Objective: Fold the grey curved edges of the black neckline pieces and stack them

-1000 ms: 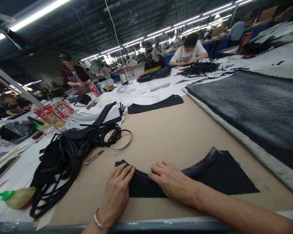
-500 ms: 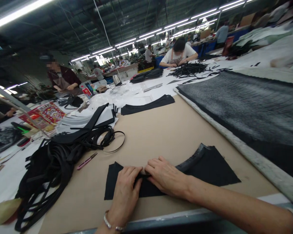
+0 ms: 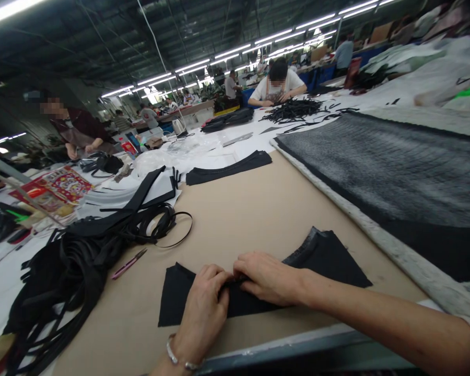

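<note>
A black fabric piece [image 3: 339, 263] with a curved upper edge lies flat on the tan board near the front of the table. My left hand [image 3: 207, 297], with a silver bracelet at the wrist, pinches the folded curved edge near its middle. Close beside it, my right hand [image 3: 264, 277] grips the same edge, fingers curled over it and thumb underneath. The fingertips of both hands nearly meet, and they hide part of the fold. Toward the right end, a greyish folded strip shows along the curve.
To the left lie a tangle of black straps [image 3: 82, 250] and a pink-handled tool [image 3: 129, 263]. Another curved black piece [image 3: 229, 167] rests at the board's far edge. A large dark sheet [image 3: 395, 167] covers the right side. Co-workers [image 3: 278, 86] stand beyond.
The whole view has shifted slightly, so the table's things appear further left. Both hands stay on the folded edge, with the right fingers curled a little more. The co-worker at left has leaned.
</note>
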`<state>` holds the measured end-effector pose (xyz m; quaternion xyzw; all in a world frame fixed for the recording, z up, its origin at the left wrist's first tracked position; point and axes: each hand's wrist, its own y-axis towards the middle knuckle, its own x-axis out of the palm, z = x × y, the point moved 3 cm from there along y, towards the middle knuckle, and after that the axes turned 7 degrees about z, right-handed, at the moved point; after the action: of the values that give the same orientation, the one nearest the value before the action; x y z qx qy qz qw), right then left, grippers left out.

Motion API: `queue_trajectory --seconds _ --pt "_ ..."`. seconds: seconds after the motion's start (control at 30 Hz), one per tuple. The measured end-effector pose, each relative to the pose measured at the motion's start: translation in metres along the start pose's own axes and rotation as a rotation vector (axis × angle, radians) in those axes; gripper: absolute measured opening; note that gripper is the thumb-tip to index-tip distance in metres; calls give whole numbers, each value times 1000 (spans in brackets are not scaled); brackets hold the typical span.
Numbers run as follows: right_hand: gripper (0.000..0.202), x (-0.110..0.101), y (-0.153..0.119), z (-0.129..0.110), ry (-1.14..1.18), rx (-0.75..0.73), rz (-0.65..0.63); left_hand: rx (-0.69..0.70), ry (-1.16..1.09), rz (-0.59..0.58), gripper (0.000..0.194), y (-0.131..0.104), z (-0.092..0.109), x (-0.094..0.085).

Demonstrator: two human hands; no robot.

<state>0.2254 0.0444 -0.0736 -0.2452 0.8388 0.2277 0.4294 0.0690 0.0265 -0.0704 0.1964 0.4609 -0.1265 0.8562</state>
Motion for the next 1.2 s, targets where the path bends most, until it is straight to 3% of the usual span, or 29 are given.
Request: queue_trajectory --seconds 0.23,0.43,0.77,1.2 --pt "22 -2 -4 1 31 49 -27 12 6 -29 44 1 -1 4" --pt "20 -3 -12 2 41 -20 -9 37 34 -50 45 -5 0 9" --pt "19 -7 -22 6 18 -117 -3 231 159 119 49 -34 -8 25" --pt "20 -18 -35 12 -22 -153 -5 272 295 29 63 -37 -6 24"
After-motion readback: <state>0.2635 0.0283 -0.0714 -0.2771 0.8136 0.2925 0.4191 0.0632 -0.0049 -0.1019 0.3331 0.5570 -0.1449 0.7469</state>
